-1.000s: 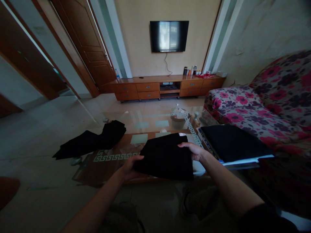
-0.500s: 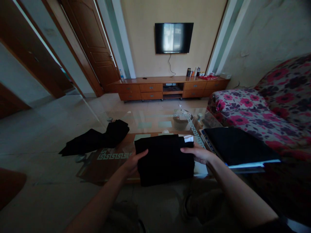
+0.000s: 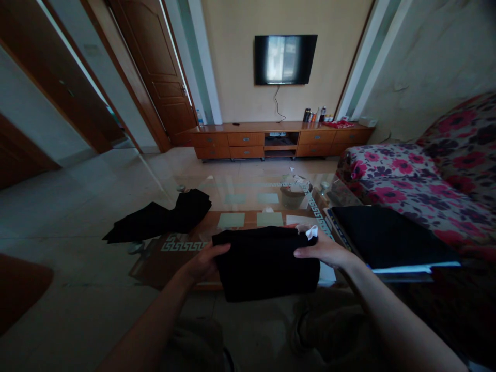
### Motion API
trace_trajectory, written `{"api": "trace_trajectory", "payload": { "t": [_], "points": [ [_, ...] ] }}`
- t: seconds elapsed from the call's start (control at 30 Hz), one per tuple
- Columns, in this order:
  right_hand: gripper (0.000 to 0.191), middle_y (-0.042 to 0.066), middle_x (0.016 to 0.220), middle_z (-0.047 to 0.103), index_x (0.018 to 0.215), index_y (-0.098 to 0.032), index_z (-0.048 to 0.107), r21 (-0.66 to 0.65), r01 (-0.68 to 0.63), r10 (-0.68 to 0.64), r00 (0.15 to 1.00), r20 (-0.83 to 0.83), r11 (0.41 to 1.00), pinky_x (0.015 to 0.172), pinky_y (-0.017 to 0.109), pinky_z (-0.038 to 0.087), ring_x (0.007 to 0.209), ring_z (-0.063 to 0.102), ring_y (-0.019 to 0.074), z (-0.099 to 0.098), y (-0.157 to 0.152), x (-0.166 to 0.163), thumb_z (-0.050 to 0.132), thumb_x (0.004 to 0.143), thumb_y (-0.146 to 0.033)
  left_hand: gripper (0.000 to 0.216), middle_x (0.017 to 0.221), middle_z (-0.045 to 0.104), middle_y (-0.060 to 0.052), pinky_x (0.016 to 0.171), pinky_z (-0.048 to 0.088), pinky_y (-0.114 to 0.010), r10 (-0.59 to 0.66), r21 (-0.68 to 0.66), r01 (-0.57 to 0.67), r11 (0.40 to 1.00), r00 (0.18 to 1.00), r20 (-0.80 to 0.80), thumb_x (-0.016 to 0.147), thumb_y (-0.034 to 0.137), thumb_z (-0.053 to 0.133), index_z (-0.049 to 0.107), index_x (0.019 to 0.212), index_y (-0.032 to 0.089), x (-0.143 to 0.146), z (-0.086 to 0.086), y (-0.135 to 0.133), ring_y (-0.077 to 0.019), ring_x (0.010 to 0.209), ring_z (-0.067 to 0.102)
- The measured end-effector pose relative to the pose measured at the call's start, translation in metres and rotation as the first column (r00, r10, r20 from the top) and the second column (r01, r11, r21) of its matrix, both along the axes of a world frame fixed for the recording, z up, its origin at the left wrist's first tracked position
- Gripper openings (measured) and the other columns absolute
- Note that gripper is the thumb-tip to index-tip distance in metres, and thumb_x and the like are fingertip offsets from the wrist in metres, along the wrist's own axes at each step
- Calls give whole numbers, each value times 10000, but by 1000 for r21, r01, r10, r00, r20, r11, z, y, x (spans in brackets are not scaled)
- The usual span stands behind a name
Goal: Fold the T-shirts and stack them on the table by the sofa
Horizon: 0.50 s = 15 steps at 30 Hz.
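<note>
A folded black garment (image 3: 267, 266) is held up in front of me, over the near edge of the glass coffee table (image 3: 186, 246). My left hand (image 3: 205, 262) grips its left side, thumb on the near face and fingers behind. On the right side my right hand (image 3: 320, 250) pinches it the same way, near a bit of white cloth (image 3: 311, 232) at the upper right corner. Another black garment (image 3: 160, 218) lies loosely bunched at the table's left. To the right sits a stack topped by folded black cloth (image 3: 391, 235), with white and blue layers showing beneath.
A sofa with a floral cover (image 3: 391, 165) stands at the right. Across the room a wooden TV cabinet (image 3: 248, 139) carries several bottles and cans, below a wall-mounted television (image 3: 285, 59). A bin (image 3: 292, 197) shows through the glass at the table's far side.
The folded garment has dropped slightly and its top has tilted, with the white cloth at its corner now crumpled. Both hands keep their hold. The whole view has shifted a little.
</note>
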State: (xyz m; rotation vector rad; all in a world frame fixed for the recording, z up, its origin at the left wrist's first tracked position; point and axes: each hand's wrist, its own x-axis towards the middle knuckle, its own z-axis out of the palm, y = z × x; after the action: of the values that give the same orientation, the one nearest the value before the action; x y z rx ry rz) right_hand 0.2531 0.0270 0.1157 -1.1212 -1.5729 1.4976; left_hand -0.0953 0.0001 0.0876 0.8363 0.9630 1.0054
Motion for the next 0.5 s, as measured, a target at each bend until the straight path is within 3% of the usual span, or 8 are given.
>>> {"api": "trace_trajectory", "payload": {
  "t": [0.13, 0.23, 0.37, 0.5],
  "points": [
    [534, 14, 1011, 645, 1084, -256, 624, 73, 95, -93, 995, -19, 993, 856, 300, 500, 979, 606, 216, 2, 2, -11, 894, 649, -408, 584, 1039, 759, -111, 906, 568, -391, 242, 106, -230, 967, 963, -116, 660, 455, 880, 684, 1107, 133, 6, -3, 4, -312, 1041, 697],
    [436, -27, 848, 596, 959, -241, 580, 114, 102, -96, 994, -54, 988, 724, 234, 464, 802, 576, 153, 1, 5, -14, 871, 691, -425, 597, 1019, 757, -109, 873, 576, -363, 341, 139, -320, 937, 924, -172, 665, 513, 872, 681, 1081, 130, 9, 0, 6, -293, 1013, 704],
    [419, -22, 843, 608, 852, -230, 530, 32, 83, -78, 989, -126, 996, 672, 215, 450, 747, 569, 131, 1, 5, -10, 861, 704, -439, 585, 1037, 761, -112, 886, 574, -373, 248, 90, -240, 967, 963, -105, 733, 515, 830, 677, 1154, 138, 6, 8, 3, -284, 1008, 714],
    [588, 11, 1092, 670, 1173, -267, 607, -18, -76, 73, 989, -128, 997, 805, 251, 505, 939, 638, 169, 10, 0, -10, 890, 665, -354, 539, 1027, 766, -118, 827, 578, -334, 108, 46, -105, 993, 992, -61, 796, 491, 789, 682, 1187, 136, 2, 11, -1, -274, 969, 727]
  ]
}}
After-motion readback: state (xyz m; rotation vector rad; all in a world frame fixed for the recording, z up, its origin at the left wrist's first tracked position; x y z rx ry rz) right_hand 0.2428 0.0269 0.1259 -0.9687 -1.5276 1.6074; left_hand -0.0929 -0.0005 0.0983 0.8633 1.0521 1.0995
